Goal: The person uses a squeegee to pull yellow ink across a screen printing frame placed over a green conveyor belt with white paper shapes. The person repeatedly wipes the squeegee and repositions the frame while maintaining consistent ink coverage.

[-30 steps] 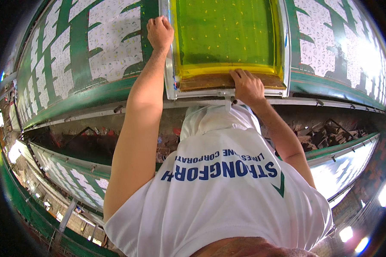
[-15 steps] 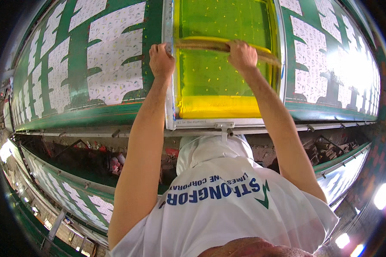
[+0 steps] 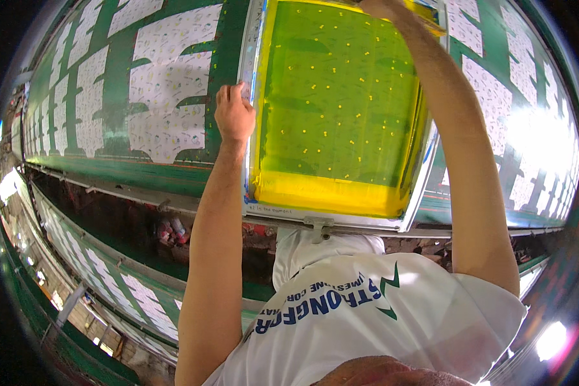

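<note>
My left hand [image 3: 235,114] has its fingers curled over the left side of the silver screen frame [image 3: 251,71]. Inside the frame is a translucent yellow-green mesh [image 3: 331,109] dotted with small yellow marks, with a thick band of yellow ink [image 3: 328,190] along its near end. My right hand [image 3: 376,6] is at the far end of the screen, partly cut off at the top edge, closed on a squeegee [image 3: 428,19] that is mostly out of view and smeared with yellow.
A long green printing table [image 3: 109,174] runs left and right, with printed white panels [image 3: 167,83] laid along it. A metal rail [image 3: 151,202] follows its near edge, with debris below. Another table with white panels [image 3: 141,296] stands at lower left. Bright light glares on the right side.
My right hand has pushed the squeegee from the screen's near end to its far end, where a yellow band now lies at the near end. My left hand stays on the frame's left side.
</note>
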`<control>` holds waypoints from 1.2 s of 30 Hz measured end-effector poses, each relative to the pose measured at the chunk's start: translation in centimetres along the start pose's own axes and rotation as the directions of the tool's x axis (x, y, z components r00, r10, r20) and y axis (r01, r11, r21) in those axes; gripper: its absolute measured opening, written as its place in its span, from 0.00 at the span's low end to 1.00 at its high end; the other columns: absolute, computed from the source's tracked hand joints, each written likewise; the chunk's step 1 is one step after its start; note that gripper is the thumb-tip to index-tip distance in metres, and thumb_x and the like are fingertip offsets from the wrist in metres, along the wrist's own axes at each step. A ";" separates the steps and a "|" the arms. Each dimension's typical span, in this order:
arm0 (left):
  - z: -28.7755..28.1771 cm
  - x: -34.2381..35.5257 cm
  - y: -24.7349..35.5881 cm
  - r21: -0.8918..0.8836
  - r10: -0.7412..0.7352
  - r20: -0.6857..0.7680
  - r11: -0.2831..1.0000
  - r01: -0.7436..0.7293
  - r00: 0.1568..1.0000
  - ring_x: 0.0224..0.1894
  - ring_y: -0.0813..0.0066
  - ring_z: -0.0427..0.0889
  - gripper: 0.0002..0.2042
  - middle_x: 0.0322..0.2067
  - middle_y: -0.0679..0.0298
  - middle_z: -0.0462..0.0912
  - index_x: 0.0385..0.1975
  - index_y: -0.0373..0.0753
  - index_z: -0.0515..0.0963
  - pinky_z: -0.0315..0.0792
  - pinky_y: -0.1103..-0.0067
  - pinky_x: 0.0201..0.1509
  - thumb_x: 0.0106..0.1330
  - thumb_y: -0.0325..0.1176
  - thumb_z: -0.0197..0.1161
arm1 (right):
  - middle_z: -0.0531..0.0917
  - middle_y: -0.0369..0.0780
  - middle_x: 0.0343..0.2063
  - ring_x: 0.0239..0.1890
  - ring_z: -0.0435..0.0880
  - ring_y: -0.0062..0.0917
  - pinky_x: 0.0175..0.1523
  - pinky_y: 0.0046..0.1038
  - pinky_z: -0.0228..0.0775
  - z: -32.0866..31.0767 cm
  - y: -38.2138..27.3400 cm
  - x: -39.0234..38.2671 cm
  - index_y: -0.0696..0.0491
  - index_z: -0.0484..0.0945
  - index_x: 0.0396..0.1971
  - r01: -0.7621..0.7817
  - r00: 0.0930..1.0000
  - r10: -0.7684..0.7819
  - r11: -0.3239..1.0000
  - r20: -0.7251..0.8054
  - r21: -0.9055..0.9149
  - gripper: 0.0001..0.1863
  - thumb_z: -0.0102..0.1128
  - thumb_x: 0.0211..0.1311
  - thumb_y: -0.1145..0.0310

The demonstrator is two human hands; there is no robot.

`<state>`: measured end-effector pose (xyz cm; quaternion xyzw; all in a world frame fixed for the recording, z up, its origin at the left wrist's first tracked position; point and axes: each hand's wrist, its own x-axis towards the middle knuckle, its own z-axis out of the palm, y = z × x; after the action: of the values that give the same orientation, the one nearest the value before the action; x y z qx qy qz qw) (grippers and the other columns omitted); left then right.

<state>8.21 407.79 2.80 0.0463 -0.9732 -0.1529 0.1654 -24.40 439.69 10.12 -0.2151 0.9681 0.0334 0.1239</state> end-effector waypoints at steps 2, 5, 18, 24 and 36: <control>0.1 -0.1 0.0 0.014 -0.004 -0.007 1.000 0.005 1.000 0.52 0.48 0.79 0.18 0.45 0.54 0.77 0.51 0.39 0.78 0.80 0.59 0.53 0.61 0.19 0.62 | 0.87 0.59 0.44 0.50 0.88 0.51 0.53 0.49 0.81 0.7 2.0 1.4 0.63 0.86 0.43 0.001 0.989 0.012 0.996 -0.147 0.090 0.18 0.62 0.54 0.68; 0.1 -0.2 0.0 0.021 -0.035 0.010 0.999 0.035 0.999 0.52 0.48 0.79 0.18 0.45 0.54 0.77 0.51 0.40 0.78 0.80 0.59 0.53 0.61 0.20 0.63 | 0.87 0.60 0.42 0.49 0.88 0.52 0.52 0.51 0.80 2.2 3.6 4.4 0.64 0.86 0.43 0.070 0.985 -0.049 0.990 -0.166 0.119 0.19 0.63 0.54 0.67; 0.6 0.0 -0.5 0.006 -0.003 -0.004 1.000 0.003 1.000 0.54 0.49 0.79 0.16 0.47 0.54 0.78 0.51 0.42 0.78 0.81 0.58 0.53 0.63 0.24 0.63 | 0.89 0.51 0.42 0.46 0.90 0.45 0.48 0.48 0.83 3.6 -6.3 -12.0 0.53 0.86 0.46 -0.084 0.992 0.064 0.979 0.113 0.185 0.16 0.62 0.58 0.69; 1.4 -0.4 -1.3 -0.007 0.032 -0.075 0.999 -0.032 0.997 0.54 0.50 0.79 0.14 0.47 0.55 0.77 0.51 0.42 0.78 0.82 0.57 0.52 0.65 0.28 0.63 | 0.88 0.40 0.51 0.49 0.90 0.39 0.55 0.45 0.84 5.9 -16.4 -30.5 0.36 0.85 0.60 -0.117 0.982 0.095 0.984 0.161 0.135 0.26 0.62 0.61 0.73; 2.7 -0.4 -2.3 -0.043 0.094 -0.066 0.994 -0.097 0.993 0.57 0.48 0.78 0.19 0.50 0.51 0.77 0.54 0.39 0.79 0.84 0.56 0.50 0.70 0.43 0.63 | 0.87 0.39 0.41 0.48 0.89 0.37 0.46 0.42 0.85 10.4 -22.9 -43.8 0.46 0.85 0.46 -0.119 0.992 0.124 0.966 -0.004 0.230 0.17 0.65 0.54 0.73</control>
<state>7.80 406.43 -0.46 0.0006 -0.9647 -0.1657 0.2047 26.06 438.05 10.95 -0.1400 0.9780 -0.0729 0.1366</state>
